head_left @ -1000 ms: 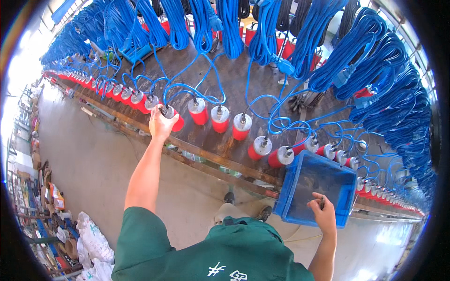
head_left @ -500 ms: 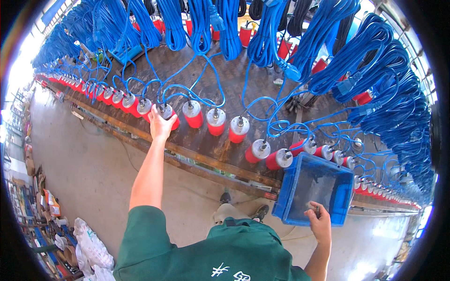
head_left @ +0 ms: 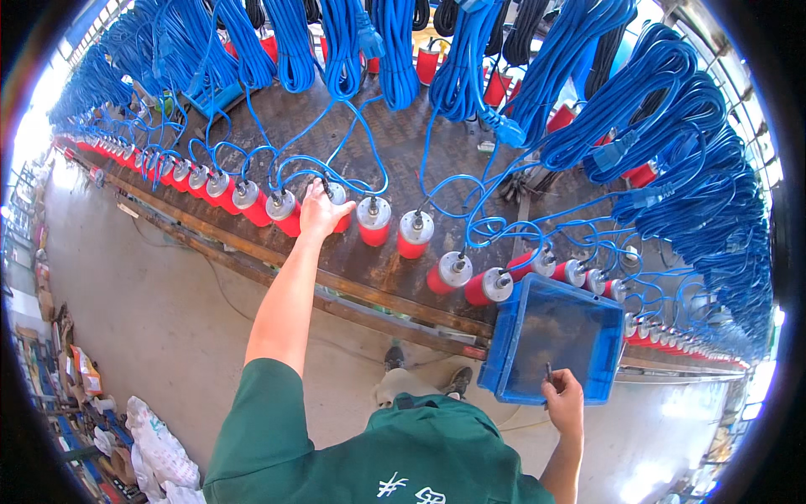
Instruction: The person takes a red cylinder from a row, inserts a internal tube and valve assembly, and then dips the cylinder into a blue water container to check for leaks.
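My left hand (head_left: 317,212) reaches over the bench with its fingers around the top of a red cylinder with a silver cap (head_left: 338,194). A blue cable leads from that row of cylinders. Just left stands a matching red cylinder (head_left: 283,210), and to the right are two more, a nearer one (head_left: 374,223) and a further one (head_left: 415,233). Above the near side of a blue plastic bin (head_left: 514,336), my right hand (head_left: 567,401) pinches a small dark rod-like piece (head_left: 548,373), which points upward. Its exact kind is too small to tell.
Thick bundles of blue cable (head_left: 579,67) hang over the back of the dark bench (head_left: 369,143). The row of red cylinders curves along its wooden front edge (head_left: 395,313). White sacks (head_left: 159,445) and clutter lie on the floor at lower left.
My left hand has moved right, from one red cylinder to its neighbour. In my right hand the small dark piece now stands more upright. The whole view has shifted slightly.
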{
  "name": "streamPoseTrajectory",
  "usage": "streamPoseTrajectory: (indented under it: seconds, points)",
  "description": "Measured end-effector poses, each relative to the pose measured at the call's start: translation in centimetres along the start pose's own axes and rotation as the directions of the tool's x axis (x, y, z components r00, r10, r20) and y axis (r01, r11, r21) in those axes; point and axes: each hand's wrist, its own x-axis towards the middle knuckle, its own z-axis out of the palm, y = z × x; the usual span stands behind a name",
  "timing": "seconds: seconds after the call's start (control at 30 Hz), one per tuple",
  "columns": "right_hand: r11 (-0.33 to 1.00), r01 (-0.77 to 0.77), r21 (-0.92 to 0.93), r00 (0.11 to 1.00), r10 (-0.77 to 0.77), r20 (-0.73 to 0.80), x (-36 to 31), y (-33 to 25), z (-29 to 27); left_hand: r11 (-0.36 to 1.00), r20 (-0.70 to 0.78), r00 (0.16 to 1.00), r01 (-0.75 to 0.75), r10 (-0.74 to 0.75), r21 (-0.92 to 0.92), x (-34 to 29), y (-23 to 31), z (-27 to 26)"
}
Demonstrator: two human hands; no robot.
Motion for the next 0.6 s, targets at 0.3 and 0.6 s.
streamPoseTrajectory:
  seconds: [0.3, 0.6]
  points:
    - [0.999, -0.004, 0.038, 0.995, 0.000, 0.101, 0.2, 1.6, 0.1, 0.924, -0.085, 0.973, 0.175, -0.216, -0.339, -8.0, 3.8, -5.6]
    - [0.968, 0.095, 0.234, 0.979, -0.134, 0.156, 3.2, 1.9, -0.2, 0.511, 0.224, 0.890, 0.417, -0.397, -0.751, -21.6, 10.8, -13.3]
